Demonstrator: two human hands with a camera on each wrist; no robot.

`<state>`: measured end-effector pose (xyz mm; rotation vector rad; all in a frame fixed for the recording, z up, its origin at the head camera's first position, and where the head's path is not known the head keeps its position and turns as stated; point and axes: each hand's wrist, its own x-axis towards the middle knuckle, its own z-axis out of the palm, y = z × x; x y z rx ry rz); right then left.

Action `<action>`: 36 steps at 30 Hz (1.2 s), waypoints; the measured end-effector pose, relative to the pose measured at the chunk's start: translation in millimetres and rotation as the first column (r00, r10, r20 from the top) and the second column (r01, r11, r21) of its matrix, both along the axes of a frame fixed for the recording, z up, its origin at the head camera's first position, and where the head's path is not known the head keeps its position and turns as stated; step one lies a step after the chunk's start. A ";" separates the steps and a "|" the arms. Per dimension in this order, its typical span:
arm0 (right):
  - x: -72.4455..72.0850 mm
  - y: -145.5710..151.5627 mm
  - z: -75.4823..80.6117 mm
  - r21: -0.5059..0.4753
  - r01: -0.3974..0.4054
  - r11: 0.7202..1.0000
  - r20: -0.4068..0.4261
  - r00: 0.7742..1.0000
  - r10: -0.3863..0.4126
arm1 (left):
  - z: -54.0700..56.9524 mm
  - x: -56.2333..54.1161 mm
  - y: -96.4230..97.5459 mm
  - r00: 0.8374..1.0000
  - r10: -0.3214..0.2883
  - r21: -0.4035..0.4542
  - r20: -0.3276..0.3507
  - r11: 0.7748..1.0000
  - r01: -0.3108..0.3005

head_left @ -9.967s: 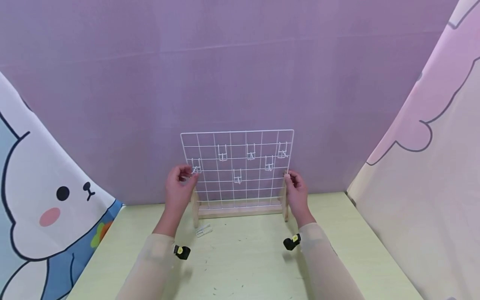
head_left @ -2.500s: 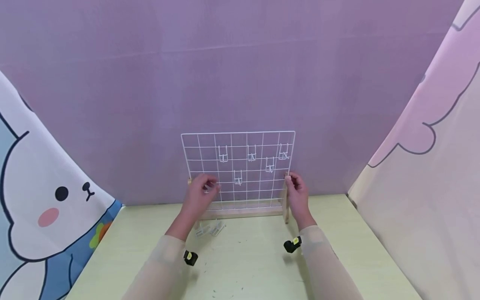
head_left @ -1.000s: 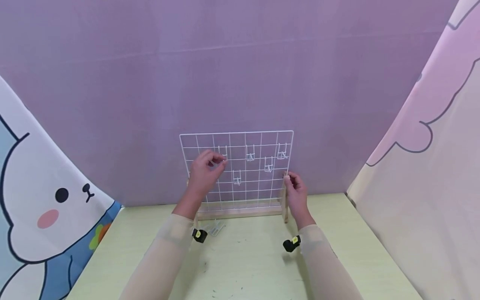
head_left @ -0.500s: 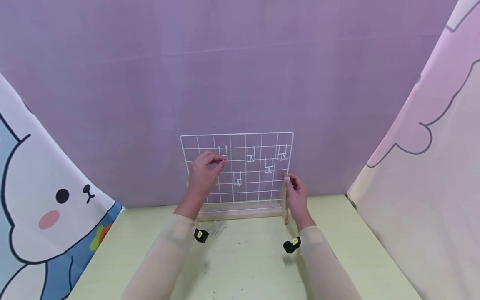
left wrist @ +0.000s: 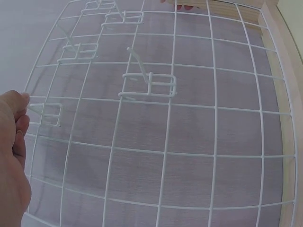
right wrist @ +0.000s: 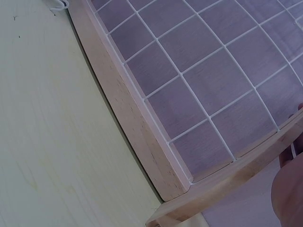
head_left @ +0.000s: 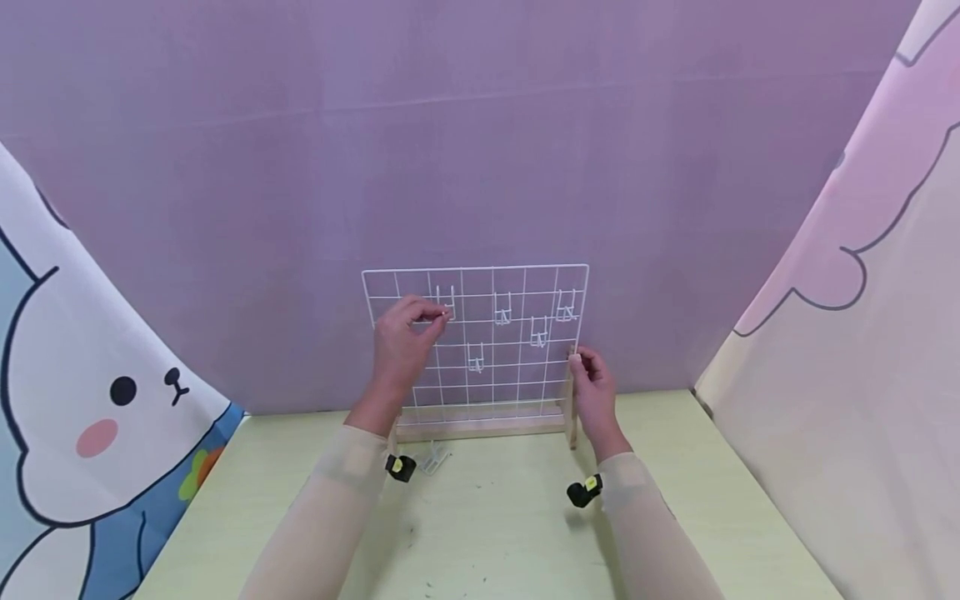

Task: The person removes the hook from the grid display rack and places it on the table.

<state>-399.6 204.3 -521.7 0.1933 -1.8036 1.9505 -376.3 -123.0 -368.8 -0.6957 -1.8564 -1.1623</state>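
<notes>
A white wire grid panel stands in a wooden base, with several white wire hooks hung on it. In the head view my left hand pinches the prong of the upper-left hook. The left wrist view shows that hook at the fingertips of the left hand. My right hand grips the right side of the stand, at the top of the wooden upright. From the right wrist, part of the hand shows behind that upright.
Loose white hooks lie on the pale table in front of the base's left end, partly hidden by the left wrist camera. A purple cloth hangs behind. Small dark specks dot the tabletop.
The leftmost hook has come off the grid and a second hook lies on the table. My left hand moved up to the upper-left hook, now raised slightly. The right hand stayed.
</notes>
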 end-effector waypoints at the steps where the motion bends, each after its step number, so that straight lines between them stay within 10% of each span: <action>1: -0.2 0.1 -0.3 0.002 0.000 1.000 -0.002 1.000 0.000 | 0.2 0.1 -0.1 1.000 -0.001 0.000 -0.003 1.000 0.001; 36: -2.5 2.4 3.9 0.004 -0.056 0.998 0.080 0.995 0.055 | -28.3 33.4 -19.5 0.991 0.012 -0.062 0.137 0.998 -0.004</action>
